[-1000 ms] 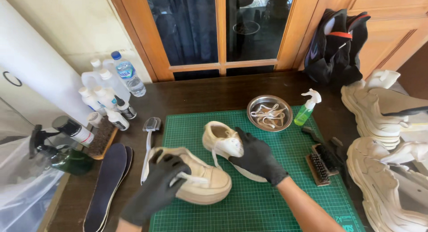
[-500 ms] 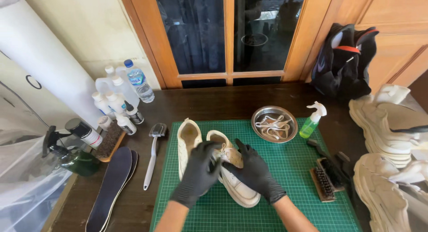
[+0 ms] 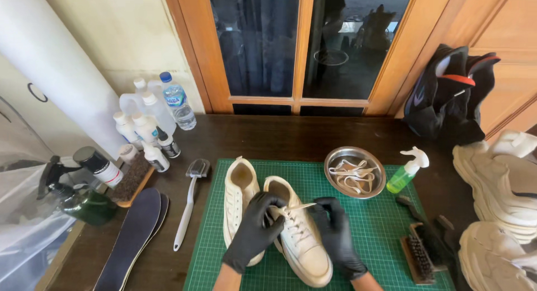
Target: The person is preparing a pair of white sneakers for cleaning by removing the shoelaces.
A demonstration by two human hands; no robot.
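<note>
Two white sneakers stand side by side on a green cutting mat (image 3: 391,224), toes toward me. My left hand (image 3: 254,229) in a black glove pinches the white lace at the top of the right sneaker (image 3: 299,243). My right hand (image 3: 338,235), also gloved in black, grips the same lace on the sneaker's other side. The left sneaker (image 3: 238,199) lies untouched just beside my left hand, its opening facing up.
A metal bowl with white laces (image 3: 354,172) and a green spray bottle (image 3: 407,171) sit at the mat's far right. Brushes (image 3: 422,249) lie right, a white-handled brush (image 3: 189,201), dark insoles (image 3: 131,235) and several bottles (image 3: 151,129) left. More white shoes (image 3: 498,185) far right.
The sneakers went from lying turned and apart to standing parallel on the mat. Both my hands moved in onto the right sneaker's lace.
</note>
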